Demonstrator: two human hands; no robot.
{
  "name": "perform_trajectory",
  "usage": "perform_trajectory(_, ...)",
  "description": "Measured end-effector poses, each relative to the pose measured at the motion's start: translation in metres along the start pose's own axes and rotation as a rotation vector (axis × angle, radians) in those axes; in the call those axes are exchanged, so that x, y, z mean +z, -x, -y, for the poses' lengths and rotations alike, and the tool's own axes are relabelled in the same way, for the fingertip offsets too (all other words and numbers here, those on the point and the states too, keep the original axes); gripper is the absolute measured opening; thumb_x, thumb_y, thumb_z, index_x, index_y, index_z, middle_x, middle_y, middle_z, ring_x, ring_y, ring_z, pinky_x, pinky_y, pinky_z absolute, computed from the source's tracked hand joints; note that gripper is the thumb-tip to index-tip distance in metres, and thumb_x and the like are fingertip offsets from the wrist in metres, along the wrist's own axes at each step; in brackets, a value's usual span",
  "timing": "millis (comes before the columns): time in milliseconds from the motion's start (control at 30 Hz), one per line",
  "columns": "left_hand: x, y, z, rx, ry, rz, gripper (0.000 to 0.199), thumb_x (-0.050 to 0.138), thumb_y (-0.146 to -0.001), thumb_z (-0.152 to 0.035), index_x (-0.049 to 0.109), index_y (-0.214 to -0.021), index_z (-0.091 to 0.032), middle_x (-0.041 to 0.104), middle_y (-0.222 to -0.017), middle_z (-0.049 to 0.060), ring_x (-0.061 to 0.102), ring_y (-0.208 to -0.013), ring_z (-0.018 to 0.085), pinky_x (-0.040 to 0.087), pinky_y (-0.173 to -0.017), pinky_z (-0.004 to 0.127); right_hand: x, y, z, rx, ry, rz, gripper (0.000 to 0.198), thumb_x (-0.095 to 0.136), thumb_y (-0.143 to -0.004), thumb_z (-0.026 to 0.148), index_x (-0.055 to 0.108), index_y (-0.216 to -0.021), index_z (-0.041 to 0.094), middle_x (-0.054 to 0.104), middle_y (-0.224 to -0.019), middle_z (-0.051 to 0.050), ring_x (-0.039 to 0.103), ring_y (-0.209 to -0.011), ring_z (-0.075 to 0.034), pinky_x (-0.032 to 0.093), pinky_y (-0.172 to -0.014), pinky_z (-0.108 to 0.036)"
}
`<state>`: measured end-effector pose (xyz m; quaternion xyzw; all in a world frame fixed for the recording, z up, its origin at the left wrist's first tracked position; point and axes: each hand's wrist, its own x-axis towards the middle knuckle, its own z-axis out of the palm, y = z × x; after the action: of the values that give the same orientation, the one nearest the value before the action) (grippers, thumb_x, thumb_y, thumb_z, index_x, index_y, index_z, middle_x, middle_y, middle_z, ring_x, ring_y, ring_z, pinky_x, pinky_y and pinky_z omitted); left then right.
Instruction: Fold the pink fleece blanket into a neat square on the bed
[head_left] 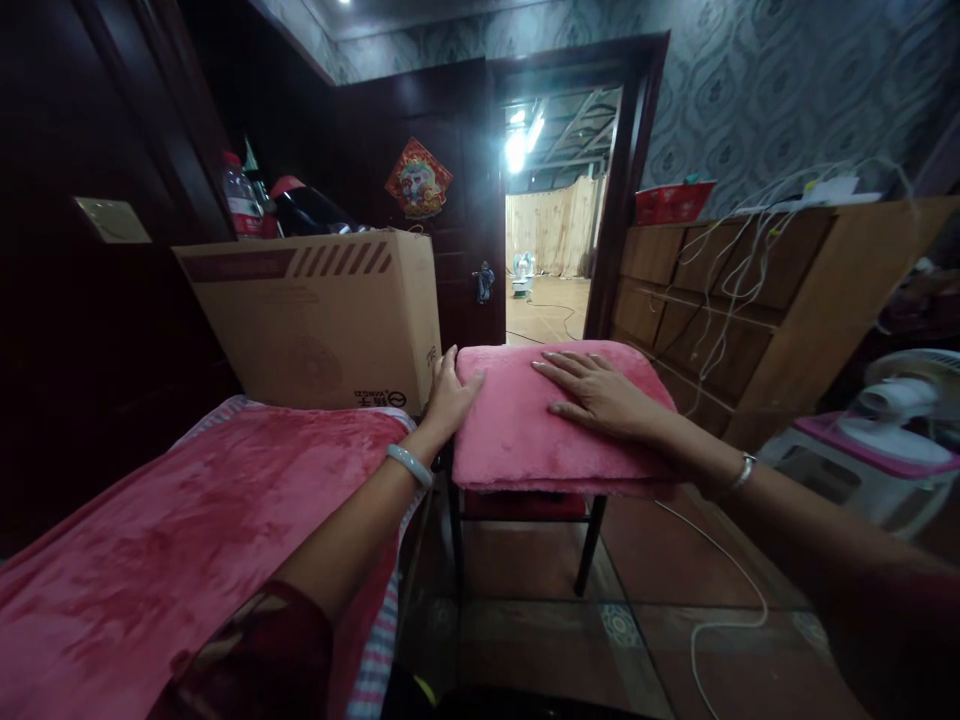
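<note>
A pink plush cushion [510,430] lies flat on top of a dark-legged stool [591,545] in front of me. My right hand [592,392] rests palm down on its upper surface, fingers stretched toward the left. At the left edge of the cushion is my left hand [451,392], its thumb on the top and its fingers along the side. The fingers of that hand are apart. Under the cushion a strip of red [525,507] shows between the stool's legs.
To the left, a pink plush cover [285,510] bears a large cardboard box [330,320]. A wooden cabinet [795,300] with tangled white cables stands at right, near a fan [900,400] on a plastic stool. A cord [720,625] crosses the tiled floor. A doorway opens ahead.
</note>
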<state>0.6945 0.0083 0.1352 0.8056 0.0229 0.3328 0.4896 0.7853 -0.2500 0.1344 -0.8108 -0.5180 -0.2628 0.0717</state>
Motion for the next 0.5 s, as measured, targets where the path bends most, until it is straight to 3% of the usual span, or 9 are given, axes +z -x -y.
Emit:
perform_trajectory(100,-0.004,0.012,-0.003,0.261,-0.340,0.183,0.077,0.071,-0.082,-0.043,0.045,-0.150,-0.019,0.033,-0.164,0.017,0.023,-0.154,0.034,0.016,-0.125,0.053,0.000,0.002,-0.001,0.015,0.003,-0.005,0.071,0.037,-0.100,0.067,0.032,-0.161,0.031,0.036,-0.163,-0.009,0.037,-0.148,-0.037,0.032,-0.118,-0.062)
perform_trajectory(233,-0.005,0.020,0.000,0.323,-0.546,0.402,0.078,0.067,-0.084,-0.055,0.045,-0.152,-0.024,0.031,-0.166,0.014,0.021,-0.155,0.038,0.018,-0.124,0.059,-0.003,0.001,-0.002,0.005,0.023,0.001,0.080,0.043,-0.095,0.073,0.029,-0.162,0.031,0.030,-0.166,-0.009,0.031,-0.150,-0.039,0.028,-0.118,-0.065)
perform_trajectory(500,-0.019,0.028,0.007,0.369,-0.539,0.410,0.084,0.065,-0.087,-0.054,0.035,-0.158,-0.022,0.025,-0.168,0.015,0.018,-0.155,0.038,0.016,-0.124,0.056,-0.002,0.002,-0.006,-0.008,-0.014,0.050,0.080,0.042,-0.096,0.071,0.027,-0.162,0.030,0.032,-0.165,-0.010,0.033,-0.149,-0.038,0.028,-0.117,-0.064)
